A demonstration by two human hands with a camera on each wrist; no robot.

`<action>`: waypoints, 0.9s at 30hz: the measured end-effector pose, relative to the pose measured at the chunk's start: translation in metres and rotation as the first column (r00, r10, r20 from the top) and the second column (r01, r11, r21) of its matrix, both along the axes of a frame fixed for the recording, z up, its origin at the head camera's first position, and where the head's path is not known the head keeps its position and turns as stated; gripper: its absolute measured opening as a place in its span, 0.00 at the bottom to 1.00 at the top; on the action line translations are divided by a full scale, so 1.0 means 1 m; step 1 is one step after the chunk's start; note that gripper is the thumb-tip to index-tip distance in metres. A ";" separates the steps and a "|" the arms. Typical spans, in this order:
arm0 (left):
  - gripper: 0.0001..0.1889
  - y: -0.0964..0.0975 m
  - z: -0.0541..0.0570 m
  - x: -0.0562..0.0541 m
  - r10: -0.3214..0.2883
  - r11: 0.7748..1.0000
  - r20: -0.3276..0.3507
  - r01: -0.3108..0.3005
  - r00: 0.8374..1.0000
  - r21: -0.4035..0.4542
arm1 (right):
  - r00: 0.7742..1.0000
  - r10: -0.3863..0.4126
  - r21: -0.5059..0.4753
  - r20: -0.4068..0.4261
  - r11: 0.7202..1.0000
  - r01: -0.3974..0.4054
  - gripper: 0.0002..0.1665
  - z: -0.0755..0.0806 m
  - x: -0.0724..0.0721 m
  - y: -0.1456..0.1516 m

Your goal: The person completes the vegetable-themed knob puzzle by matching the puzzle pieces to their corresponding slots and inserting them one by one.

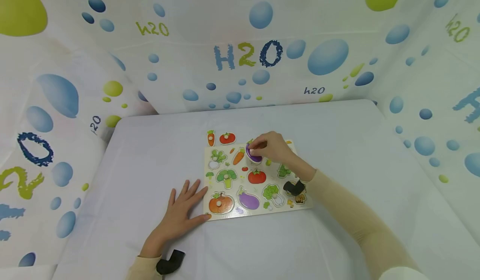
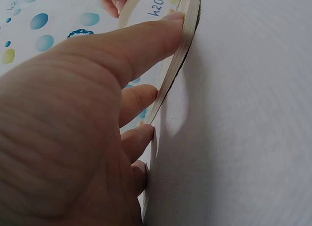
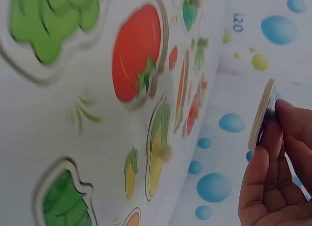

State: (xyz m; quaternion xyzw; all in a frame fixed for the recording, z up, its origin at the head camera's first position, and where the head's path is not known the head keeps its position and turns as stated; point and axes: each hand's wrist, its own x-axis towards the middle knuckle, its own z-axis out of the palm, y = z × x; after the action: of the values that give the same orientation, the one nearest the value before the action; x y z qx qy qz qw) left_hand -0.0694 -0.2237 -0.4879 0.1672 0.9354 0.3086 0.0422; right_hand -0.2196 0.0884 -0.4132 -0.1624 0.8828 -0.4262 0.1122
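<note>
In the head view my right hand (image 1: 271, 147) pinches a purple eggplant puzzle piece (image 1: 254, 158) by its knob above the wooden vegetable puzzle board (image 1: 241, 181). The right wrist view shows this eggplant piece (image 3: 262, 114) edge-on, apart from the board. My left hand (image 1: 179, 214) lies with fingers spread at the board's left side. Seen from the left wrist, its thumb and fingertips touch the board edge (image 2: 180, 60). Printed pictures of an eggplant (image 1: 248, 200), a tomato (image 1: 256, 176) and a carrot (image 1: 238, 157) show no knobs.
A loose carrot piece (image 1: 211, 138) and a tomato piece (image 1: 227, 138) lie just beyond the board's far edge. Knobbed broccoli (image 1: 227, 176) and pumpkin (image 1: 222, 206) pieces sit in the board. White cloth (image 1: 161, 155) covers the table, with patterned curtains around it.
</note>
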 end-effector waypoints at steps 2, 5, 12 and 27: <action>0.41 0.000 0.000 0.000 0.001 1.000 0.000 -0.001 1.000 -0.002 | 0.999 0.045 -0.002 -0.007 0.999 -0.045 0.07 0.000 0.010 0.001; 0.41 -0.001 -0.001 -0.001 0.003 1.000 -0.004 -0.003 1.000 -0.007 | 0.991 0.136 -0.009 -0.015 0.991 -0.136 0.06 -0.001 0.025 0.001; 0.42 -0.002 -0.003 -0.001 0.005 1.000 -0.002 -0.005 1.000 -0.009 | 0.930 0.364 0.007 -0.043 0.931 -0.364 0.05 -0.003 0.055 -0.003; 0.41 0.000 -0.003 -0.001 -0.001 1.000 -0.005 0.001 1.000 0.003 | 0.878 0.476 0.100 0.048 0.872 -0.478 0.06 -0.027 0.075 -0.015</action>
State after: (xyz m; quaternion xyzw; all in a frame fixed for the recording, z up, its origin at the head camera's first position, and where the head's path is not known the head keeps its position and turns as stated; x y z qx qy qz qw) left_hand -0.0705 -0.2240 -0.4908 0.1687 0.9349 0.3098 0.0400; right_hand -0.1445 0.0739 -0.4401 -0.3641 0.8361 -0.3384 0.2320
